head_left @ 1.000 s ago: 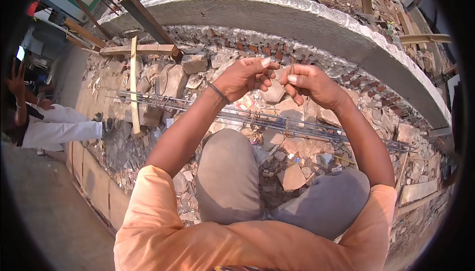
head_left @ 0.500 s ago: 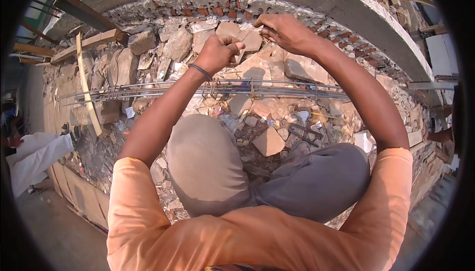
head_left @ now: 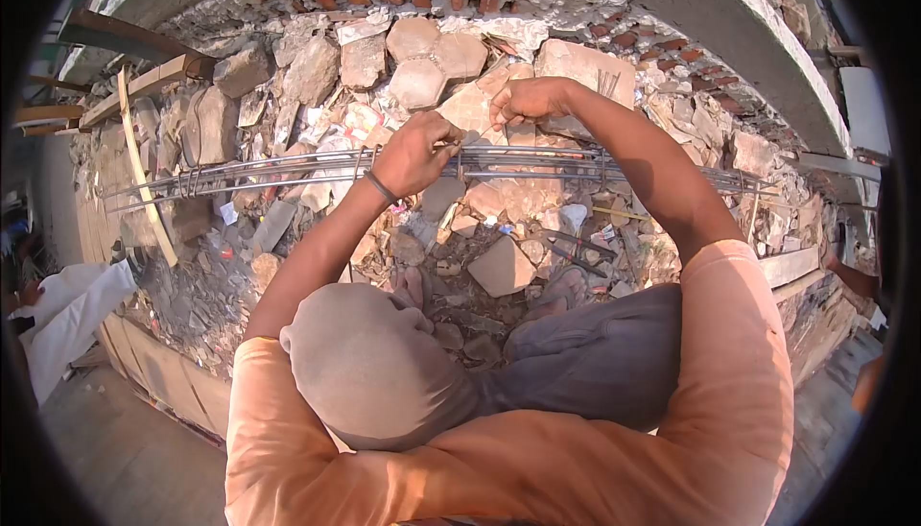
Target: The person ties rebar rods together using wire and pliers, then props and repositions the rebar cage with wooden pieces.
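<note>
1. Scraps of litter, including a white paper scrap [head_left: 228, 212], are strewn through the rubble; any print on them is too small to read.
2. Steel rebar bundle [head_left: 537, 154] lies across the rubble in front of the knees, with thin stirrups around it. Part of it runs behind the left hand [head_left: 419, 154], so that bit's hidden.
3. Left hand's over the bars, fingers curled in, thumb near the index finger. Can't tell if it's touching steel.
4. Right hand [head_left: 526, 102] is just beyond the bundle, fingertips pinched close together. Might be a fine wire between the two hands, but honestly too thin to make out.
5. Dark two-handled tool [head_left: 580, 262] sits on the ground this side of the bars, near a foot partly hidden by the trousers.
6. Person in white trousers [head_left: 82, 310] is cut off at the left edge; someone's forearm [head_left: 854, 278] pokes in on the right.
</note>
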Motion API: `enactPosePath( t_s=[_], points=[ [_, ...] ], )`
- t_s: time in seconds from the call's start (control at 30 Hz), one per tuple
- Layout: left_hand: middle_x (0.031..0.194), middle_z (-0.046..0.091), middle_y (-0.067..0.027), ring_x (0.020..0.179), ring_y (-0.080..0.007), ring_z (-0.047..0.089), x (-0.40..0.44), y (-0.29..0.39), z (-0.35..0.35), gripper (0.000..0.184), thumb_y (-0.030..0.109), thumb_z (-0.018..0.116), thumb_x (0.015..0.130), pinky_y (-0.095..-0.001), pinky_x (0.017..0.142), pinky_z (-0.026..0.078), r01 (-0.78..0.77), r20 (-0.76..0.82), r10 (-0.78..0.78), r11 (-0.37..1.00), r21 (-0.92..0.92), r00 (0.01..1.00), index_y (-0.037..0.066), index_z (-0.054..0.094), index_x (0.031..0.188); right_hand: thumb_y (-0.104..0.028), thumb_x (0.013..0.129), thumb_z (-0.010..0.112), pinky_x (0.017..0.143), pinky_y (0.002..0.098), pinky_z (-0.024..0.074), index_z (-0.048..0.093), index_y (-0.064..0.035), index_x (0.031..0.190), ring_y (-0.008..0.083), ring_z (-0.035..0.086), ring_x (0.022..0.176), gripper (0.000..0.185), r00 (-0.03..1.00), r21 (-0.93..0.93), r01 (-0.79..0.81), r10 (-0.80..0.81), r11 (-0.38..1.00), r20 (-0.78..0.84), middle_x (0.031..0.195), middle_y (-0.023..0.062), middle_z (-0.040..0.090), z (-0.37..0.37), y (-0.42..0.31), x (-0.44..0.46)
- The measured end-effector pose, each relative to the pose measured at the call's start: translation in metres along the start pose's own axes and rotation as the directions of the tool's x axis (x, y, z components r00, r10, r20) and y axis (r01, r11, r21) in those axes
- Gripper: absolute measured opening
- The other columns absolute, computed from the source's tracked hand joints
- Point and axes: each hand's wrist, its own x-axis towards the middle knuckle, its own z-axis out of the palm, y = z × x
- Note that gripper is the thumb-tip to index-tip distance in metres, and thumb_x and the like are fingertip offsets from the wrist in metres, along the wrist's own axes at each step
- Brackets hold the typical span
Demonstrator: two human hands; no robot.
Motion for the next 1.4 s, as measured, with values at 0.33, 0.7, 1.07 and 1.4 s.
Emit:
enactPosePath(
  t_s=[0.33, 0.7, 1.07, 1.4],
  points=[
    [0.099, 0.063, -0.0146, 0.095, -0.0316, 0.06, -0.007, 0.003, -0.006, 0.034, 0.015, 0.076, 0.077, -0.0398, 0.085, 0.048, 0.108, 0.015, -0.108, 0.994, 0.007, 0.994, 0.002, 0.064, 0.107, -0.012, 0.091, 0.057, 0.042, 0.0211, 0.0239, 0.063, -0.0109, 0.11, 0.0019, 0.034, 0.046, 0.02, 0.956, -0.022, 0.018, -0.011, 1.0, 0.294, 0.066, -0.0071, 0.05, -0.006, -0.005, 0.029],
    [0.096, 0.067, -0.0069, 0.089, -0.0258, 0.062, -0.012, 0.002, 0.011, 0.008, 0.009, 0.068, 0.085, -0.0384, 0.083, 0.046, -0.247, -0.114, 0.255, 0.966, 0.075, 0.96, 0.006, 0.067, 0.093, -0.019, 0.088, 0.064, 0.049, 0.0231, 0.0392, 0.066, -0.0076, 0.099, 0.0058, 0.049, 0.056, 0.016, 0.958, -0.201, 0.238, -0.195, 0.95, 0.212, 0.072, -0.0023, 0.059, 0.024, -0.028, 0.028],
    [0.075, 0.065, -0.0139, 0.068, -0.0227, 0.063, 0.003, -0.01, 0.028, 0.021, 0.021, 0.063, 0.092, -0.0343, 0.064, 0.048, 0.306, -0.188, -0.335, 0.937, -0.165, 0.923, 0.0, 0.061, 0.089, -0.024, 0.09, 0.06, 0.065, 0.0357, 0.0463, 0.063, -0.0025, 0.093, 0.0179, 0.058, 0.07, 0.022, 0.915, -0.473, 0.287, -0.385, 0.833, -0.122, 0.076, 0.0086, 0.063, 0.042, -0.044, 0.001],
    [0.075, 0.063, -0.0197, 0.075, -0.0386, 0.064, 0.013, -0.019, 0.027, 0.018, 0.015, 0.072, 0.08, -0.0427, 0.066, 0.051, 0.163, -0.277, -0.171, 0.985, -0.052, 0.946, 0.0, 0.065, 0.086, -0.024, 0.087, 0.062, 0.069, 0.0376, 0.0469, 0.065, -0.0013, 0.088, 0.0213, 0.059, 0.072, 0.023, 0.879, -0.445, 0.232, -0.382, 0.865, -0.286, 0.078, 0.0148, 0.065, 0.064, -0.052, -0.018]
  ],
)
